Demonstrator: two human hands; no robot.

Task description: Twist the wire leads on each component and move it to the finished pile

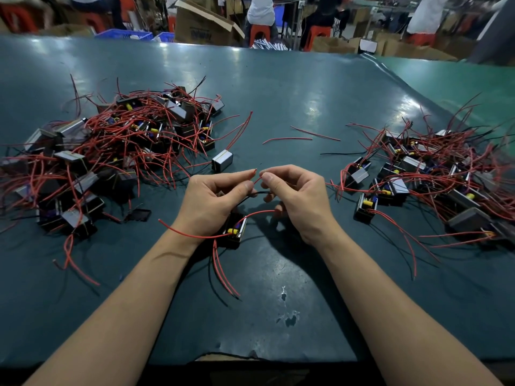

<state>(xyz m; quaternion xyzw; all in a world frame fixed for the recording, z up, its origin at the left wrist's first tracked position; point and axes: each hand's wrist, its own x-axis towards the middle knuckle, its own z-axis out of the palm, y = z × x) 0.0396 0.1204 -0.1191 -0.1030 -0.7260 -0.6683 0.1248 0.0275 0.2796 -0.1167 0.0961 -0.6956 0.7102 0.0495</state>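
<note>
A small black box component [235, 231] with yellow and blue parts inside lies on the table under my hands, with red and black leads trailing from it. My left hand [214, 197] pinches a red lead and a black lead between thumb and forefinger. My right hand [295, 196] pinches the same leads just to the right, fingertips almost touching the left ones. Two more red leads [223, 270] run from the component toward me. A big tangled pile of components [111, 151] lies at the left, a smaller pile [434, 179] at the right.
The table has a dark green mat [278, 93] with scuffs near the front edge. One silver-sided component [221, 160] sits apart beyond my hands. Loose red wire pieces [315, 133] lie in the middle. Cardboard boxes, stools and seated people are beyond the far edge.
</note>
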